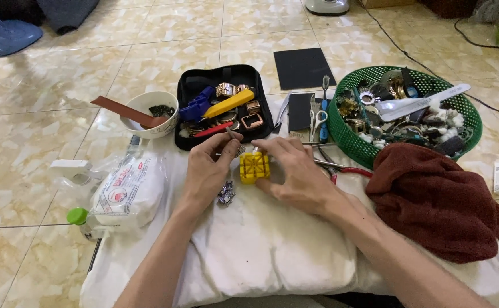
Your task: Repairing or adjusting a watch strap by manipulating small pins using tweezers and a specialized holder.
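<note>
- Head view, looking down at a white cloth [261, 251] spread over a tiled floor [44, 114], both forearms reaching in from the bottom edge.
- Left hand [206, 168]: fingers pinched shut on a thin metal pin tool [230, 133], tip pointing up and away; hand rests on the cloth.
- Right hand [295, 171]: fingers curled around the right side of a small yellow block holder [254, 166], steadying it; the grip looks loose, touching rather than lifting.
- Yellow block holder sits on the cloth between the two hands, just in front of the black case.
- Small metal watch-band piece [226, 193] lies on the cloth just below the left hand.
- Black zip case [186, 137] open behind the hands, holding blue and yellow tools and watch parts.
- White bowl [146, 105] left of the case, brown strap [125, 110] lying across its rim.
- Green basket [340, 134] on the right, full of watch parts, white plastic tool on top.
- Dark red towel [437, 199] bunched in front of the basket.
- Red-handled pliers [340, 167] just right of the right hand.
- White plastic bag [126, 191] with a green-capped bottle [78, 215] to the left.
</note>
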